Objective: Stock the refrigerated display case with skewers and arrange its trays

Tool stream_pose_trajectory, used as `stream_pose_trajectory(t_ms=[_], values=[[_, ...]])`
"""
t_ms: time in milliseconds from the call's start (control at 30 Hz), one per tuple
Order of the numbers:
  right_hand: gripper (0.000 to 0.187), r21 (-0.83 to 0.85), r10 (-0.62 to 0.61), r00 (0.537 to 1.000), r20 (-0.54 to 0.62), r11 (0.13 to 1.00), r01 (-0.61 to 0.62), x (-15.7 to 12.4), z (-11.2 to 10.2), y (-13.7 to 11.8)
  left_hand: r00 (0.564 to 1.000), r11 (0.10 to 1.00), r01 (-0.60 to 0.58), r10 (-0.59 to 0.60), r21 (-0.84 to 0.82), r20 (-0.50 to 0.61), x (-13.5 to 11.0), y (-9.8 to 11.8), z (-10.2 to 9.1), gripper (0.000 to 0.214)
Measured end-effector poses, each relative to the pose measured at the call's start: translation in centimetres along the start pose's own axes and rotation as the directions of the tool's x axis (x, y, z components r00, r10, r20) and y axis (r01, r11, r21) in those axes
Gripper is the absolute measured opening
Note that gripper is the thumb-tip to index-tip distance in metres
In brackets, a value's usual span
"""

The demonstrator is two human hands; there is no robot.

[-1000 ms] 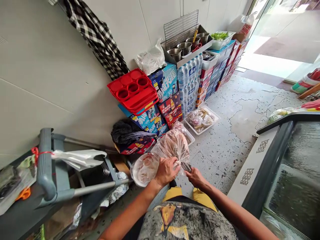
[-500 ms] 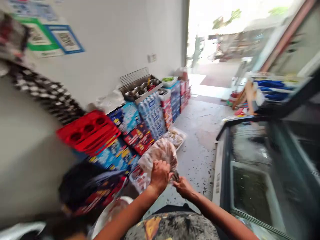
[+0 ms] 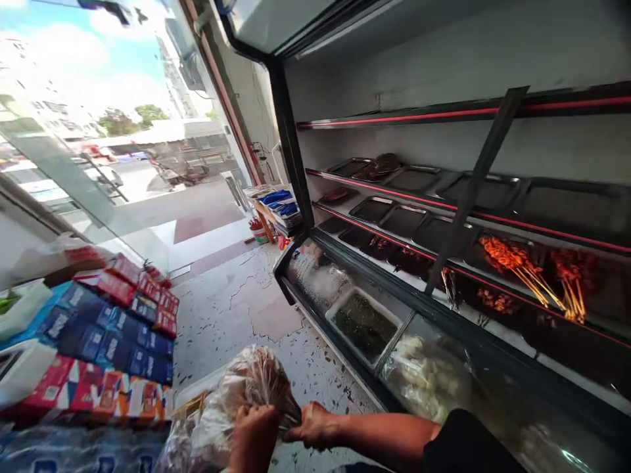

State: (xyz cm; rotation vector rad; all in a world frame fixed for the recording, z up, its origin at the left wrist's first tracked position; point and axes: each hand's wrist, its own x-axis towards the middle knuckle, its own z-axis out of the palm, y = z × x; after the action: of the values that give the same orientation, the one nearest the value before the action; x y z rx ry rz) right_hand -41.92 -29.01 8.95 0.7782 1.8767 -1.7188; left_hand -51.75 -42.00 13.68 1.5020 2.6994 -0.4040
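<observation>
A clear plastic bag (image 3: 254, 378) with brownish contents hangs at the bottom of the view, its bulge lying to the left of its gathered neck. My left hand (image 3: 254, 430) is closed on the bag beside that neck. The gathered end of the plastic is pinched by my right hand (image 3: 315, 424), just to the right. What exactly is inside the bag cannot be made out through the cloudy film. Behind and below the bag, on its left, a white tray (image 3: 190, 394) shows in part, with more plastic-wrapped items near it.
On the right stands a display fridge (image 3: 340, 355) with metal trays and meat skewers (image 3: 513, 259) on its shelves. Stacked drink cartons (image 3: 111, 335) line the left side. Speckled floor (image 3: 217, 322) runs between them to a bright doorway (image 3: 202, 190).
My view has swung to the right, bringing the fridge shelves into sight. Both hands still grip the bag, now lower in the picture.
</observation>
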Motion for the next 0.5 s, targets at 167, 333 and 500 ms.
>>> stream_pose_trajectory(t_ms=[167, 333, 500], values=[[0.041, 0.189, 0.068, 0.983, -0.17, 0.981, -0.035, -0.5, 0.0, -0.2, 0.977, 0.979, -0.195, 0.188, -0.064, -0.099, 4.4, -1.2, -0.9, 0.035], [0.04, 0.356, 0.09, 0.919, -0.384, 0.933, 0.058, -2.8, 1.5, 0.1, 0.913, 0.914, -0.401, 0.392, -0.066, -0.114, 6.7, -0.4, -2.0, 0.03], [0.037, 0.493, 0.247, 0.845, -0.474, 0.87, 0.023, -5.2, 3.1, 2.2, 0.785, 0.797, -0.603, 0.6, 0.03, -0.154, 7.7, 0.8, -6.1, 0.034]])
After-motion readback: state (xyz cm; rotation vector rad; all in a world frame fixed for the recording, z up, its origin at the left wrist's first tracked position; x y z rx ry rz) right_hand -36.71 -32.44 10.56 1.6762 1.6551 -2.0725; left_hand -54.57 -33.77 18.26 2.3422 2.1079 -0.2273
